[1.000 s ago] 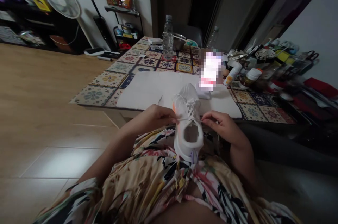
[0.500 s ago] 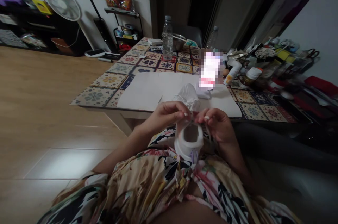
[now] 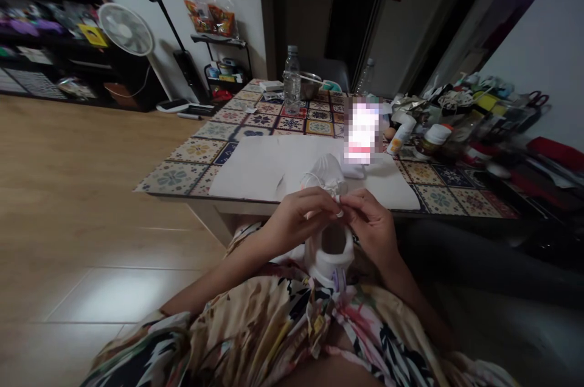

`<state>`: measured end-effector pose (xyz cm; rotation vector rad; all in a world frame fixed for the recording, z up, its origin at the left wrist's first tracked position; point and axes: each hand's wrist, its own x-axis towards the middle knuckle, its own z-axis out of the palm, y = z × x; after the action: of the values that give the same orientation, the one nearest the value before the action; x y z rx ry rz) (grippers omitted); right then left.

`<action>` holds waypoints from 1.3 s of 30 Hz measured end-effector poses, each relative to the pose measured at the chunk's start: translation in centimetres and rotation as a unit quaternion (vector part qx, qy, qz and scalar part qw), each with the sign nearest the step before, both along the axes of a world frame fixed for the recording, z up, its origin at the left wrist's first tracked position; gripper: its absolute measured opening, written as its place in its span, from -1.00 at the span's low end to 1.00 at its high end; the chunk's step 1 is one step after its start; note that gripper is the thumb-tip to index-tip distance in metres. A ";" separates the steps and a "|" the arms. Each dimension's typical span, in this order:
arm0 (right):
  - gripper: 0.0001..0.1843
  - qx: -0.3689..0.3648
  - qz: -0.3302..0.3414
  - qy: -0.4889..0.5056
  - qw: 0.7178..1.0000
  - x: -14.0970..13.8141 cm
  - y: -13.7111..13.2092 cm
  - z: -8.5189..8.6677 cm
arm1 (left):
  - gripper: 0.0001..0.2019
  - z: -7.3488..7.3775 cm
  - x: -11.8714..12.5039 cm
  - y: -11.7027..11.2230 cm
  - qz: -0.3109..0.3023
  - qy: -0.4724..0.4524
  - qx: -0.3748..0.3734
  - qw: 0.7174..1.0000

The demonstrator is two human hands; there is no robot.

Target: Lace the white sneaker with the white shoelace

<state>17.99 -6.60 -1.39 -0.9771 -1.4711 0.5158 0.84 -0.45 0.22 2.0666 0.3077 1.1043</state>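
Observation:
A white lace-up shoe (image 3: 325, 256) rests in my lap, its opening facing up and its toe pointing away over the table's near edge. A purple tab shows at its heel. Above the tongue, my left hand (image 3: 306, 210) pinches with bent fingers, and my right hand (image 3: 368, 220) pinches from the other side. Their fingertips meet over the shoelace (image 3: 335, 188). What lies between them is mostly hidden by the fingers; the earlier frame shows lace running from them.
A white sheet (image 3: 255, 162) covers the front of the patterned table (image 3: 182, 175). On it a lit, blurred phone (image 3: 362, 131) stands on a support. Behind are a plastic bottle (image 3: 292, 83) and a metal bowl (image 3: 310, 86). Jars, a white tube (image 3: 401, 134) and clutter crowd the right side.
My hands have come together over the shoe, from slightly apart to fingertips touching. The lace that hung by my right hand is now hidden. The whole view has shifted a little.

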 end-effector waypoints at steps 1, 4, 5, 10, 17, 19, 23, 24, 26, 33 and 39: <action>-0.89 0.001 -0.002 0.000 1.000 -0.1 -0.1 0.0 | -0.89 -0.2 0.1 -0.1 0.006 -0.012 -0.026 1.000; -0.89 -0.012 -0.002 0.017 1.000 -0.2 -0.2 -0.1 | -0.86 -1.0 0.6 0.0 -0.014 -0.053 -0.152 0.987; -0.89 -0.016 0.001 0.015 1.000 -0.1 -0.2 -0.2 | -0.80 -1.2 0.7 0.1 -0.028 -0.062 -0.193 0.979; -0.91 -0.012 0.004 -0.026 1.000 0.2 -0.2 -0.1 | -0.81 -1.2 1.0 0.2 -0.043 -0.062 -0.266 0.961; -0.93 0.005 -0.035 -0.047 0.998 -0.2 -0.6 0.2 | -0.89 -0.7 0.8 -0.4 0.032 -0.050 -0.197 0.979; -0.92 -0.006 -0.049 -0.015 0.999 -0.5 -0.4 0.0 | -0.88 -0.8 0.7 -0.5 0.021 -0.040 -0.187 0.981; -0.93 -0.007 -0.063 0.049 0.997 -0.6 0.0 -0.4 | -0.85 -1.1 0.8 -0.3 0.022 -0.033 -0.196 0.980; -0.91 0.003 -0.065 0.042 0.997 -0.5 0.0 -0.3 | -0.84 -1.1 0.8 -0.2 0.032 -0.035 -0.202 0.978; -0.82 0.028 -0.056 -0.028 0.998 -0.1 -0.1 0.1 | -0.83 -1.2 0.8 0.0 0.045 -0.044 -0.216 0.974; -0.90 0.076 -0.051 -0.197 0.976 0.8 -0.2 0.9 | -0.87 -1.0 0.3 0.1 0.044 -0.027 -0.206 0.977; -0.91 -0.024 0.039 -0.100 0.994 0.7 0.4 0.2 | -0.86 -1.1 0.3 0.4 0.055 -0.022 -0.130 0.990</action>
<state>18.68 -6.24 -1.20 -1.0367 -1.6883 0.5236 1.18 -0.03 -0.87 1.8105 0.5215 1.1102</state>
